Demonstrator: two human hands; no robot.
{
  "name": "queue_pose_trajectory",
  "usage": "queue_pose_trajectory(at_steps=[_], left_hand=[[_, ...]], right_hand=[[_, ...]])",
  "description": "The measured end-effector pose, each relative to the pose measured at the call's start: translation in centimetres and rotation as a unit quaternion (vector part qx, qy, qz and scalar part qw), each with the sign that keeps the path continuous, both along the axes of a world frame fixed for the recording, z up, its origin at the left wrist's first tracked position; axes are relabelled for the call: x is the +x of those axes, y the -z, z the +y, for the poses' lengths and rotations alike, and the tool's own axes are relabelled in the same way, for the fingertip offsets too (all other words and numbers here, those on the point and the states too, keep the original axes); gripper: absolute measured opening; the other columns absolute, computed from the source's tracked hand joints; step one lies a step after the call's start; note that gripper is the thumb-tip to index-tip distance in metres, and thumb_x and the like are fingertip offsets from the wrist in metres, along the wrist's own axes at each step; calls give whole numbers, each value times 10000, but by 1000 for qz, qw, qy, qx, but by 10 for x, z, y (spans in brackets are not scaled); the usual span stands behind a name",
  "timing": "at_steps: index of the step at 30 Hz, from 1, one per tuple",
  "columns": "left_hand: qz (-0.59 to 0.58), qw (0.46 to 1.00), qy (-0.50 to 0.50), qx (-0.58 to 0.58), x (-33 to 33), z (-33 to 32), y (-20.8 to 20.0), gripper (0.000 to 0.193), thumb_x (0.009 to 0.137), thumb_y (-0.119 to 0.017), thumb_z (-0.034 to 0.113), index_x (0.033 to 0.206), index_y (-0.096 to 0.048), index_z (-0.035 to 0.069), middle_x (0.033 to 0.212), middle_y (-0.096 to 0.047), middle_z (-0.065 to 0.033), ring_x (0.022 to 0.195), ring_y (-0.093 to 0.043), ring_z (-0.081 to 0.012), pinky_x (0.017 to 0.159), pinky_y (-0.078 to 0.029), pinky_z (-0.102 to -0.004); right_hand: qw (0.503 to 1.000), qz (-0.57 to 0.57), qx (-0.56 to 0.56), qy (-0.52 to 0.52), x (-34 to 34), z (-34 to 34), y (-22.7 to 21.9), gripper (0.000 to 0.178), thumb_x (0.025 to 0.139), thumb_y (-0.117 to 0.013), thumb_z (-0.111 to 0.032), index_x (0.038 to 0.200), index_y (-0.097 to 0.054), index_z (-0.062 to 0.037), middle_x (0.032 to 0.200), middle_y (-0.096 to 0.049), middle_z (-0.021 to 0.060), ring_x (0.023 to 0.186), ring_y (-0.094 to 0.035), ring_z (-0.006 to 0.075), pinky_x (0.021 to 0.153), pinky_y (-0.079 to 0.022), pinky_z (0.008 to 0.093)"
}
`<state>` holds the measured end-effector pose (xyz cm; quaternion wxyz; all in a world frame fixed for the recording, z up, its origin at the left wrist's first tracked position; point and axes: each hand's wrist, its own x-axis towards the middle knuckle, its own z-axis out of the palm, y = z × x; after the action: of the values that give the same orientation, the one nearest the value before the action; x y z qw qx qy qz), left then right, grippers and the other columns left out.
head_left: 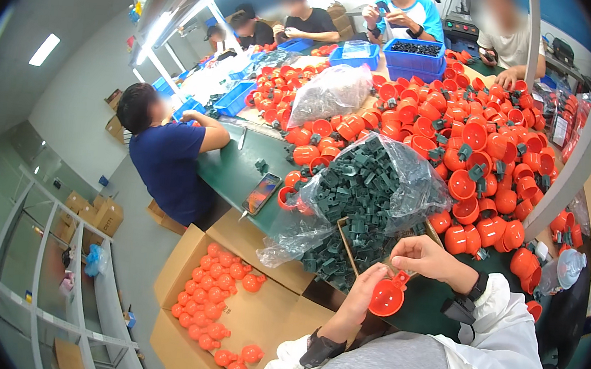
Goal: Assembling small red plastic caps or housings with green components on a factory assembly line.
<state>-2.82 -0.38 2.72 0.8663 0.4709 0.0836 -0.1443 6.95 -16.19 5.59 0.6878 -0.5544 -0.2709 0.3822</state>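
Observation:
My left hand (361,296) grips a small red plastic cup (388,298) by its edge and neck, with the cup's hollow side facing me. Just above the neck, my right hand (428,258) is closed in a pinch; whatever lies between its fingertips is too small to make out. In front of both hands, a clear plastic bag (420,186) lies spread open around a heap of dark green plastic clips (359,190). Some clips spill toward my left wrist, beside a thin tan edge like a box rim.
An open cardboard box (282,318) at my lower left holds several red cups (210,294). A large pile of red cups (474,134) covers the bench's right side. A phone (262,193) lies on the green mat. A metal post (574,169) stands right; co-workers sit around the bench.

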Motion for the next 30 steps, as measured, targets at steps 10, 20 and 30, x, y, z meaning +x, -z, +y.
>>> queue_pose_trajectory(at_steps=[10, 20, 30], left_hand=[[29, 998, 49, -40, 3, 1, -2, 313, 943, -400, 287, 1074, -493, 19, 954, -604, -147, 786, -635, -217, 685, -539, -332], [56, 991, 55, -111, 2, 3, -5, 310, 954, -355, 317, 1019, -484, 42, 929, -605, -159, 762, -637, -238, 667, -548, -338], [66, 992, 50, -91, 0, 2, -13, 313, 948, -374, 303, 1060, -476, 29, 925, -594, -148, 793, -624, -234, 668, -551, -364]], right_hand=[[997, -60, 15, 34, 0, 3, 4, 106, 790, -621, -10, 880, -567, -1, 798, -610, 41, 737, -593, 99, 667, -478, 228], [998, -45, 34, -3, -1, 0, -9, 108, 769, -606, 32, 867, -579, -3, 816, -619, 53, 774, -592, 113, 722, -469, 246], [999, 33, -4, -3, -9, 4, -23, 85, 790, -585, 11, 873, -577, -6, 800, -619, 56, 747, -590, 119, 695, -466, 247]])
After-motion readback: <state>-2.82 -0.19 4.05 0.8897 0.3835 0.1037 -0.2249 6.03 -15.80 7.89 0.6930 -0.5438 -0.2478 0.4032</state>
